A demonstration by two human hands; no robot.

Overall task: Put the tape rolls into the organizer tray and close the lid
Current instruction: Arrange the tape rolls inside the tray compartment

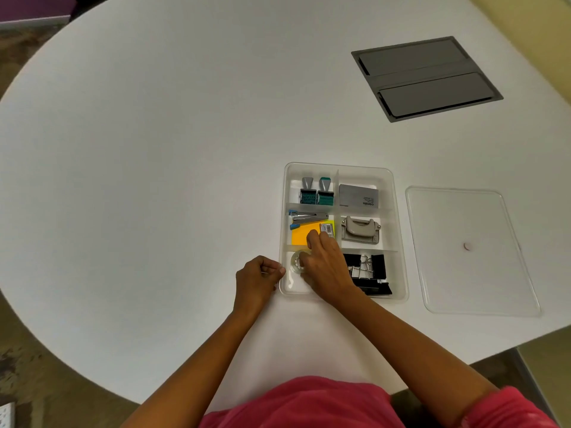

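Clear tape roll [297, 263] going into the near-left compartment of the organizer tray [400, 230].

I see my right hand [324, 267] curled over the roll, fingertips on its rim, seemingly pinching it; my left hand [258, 278] sits loosely closed at the tray's left wall, touching it, and I can't tell if it holds anything. I judge the roll light, rigid and slick, best gripped across its outer rim. The lid [469, 251] lies flat to the right, thin and flexible-looking; I'd lift it by an edge.

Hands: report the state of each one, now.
Left hand: curled shut beside the organizer tray, apparently holding nothing.
Right hand: inside the tray, fingers on the clear tape roll; grip cannot be told.
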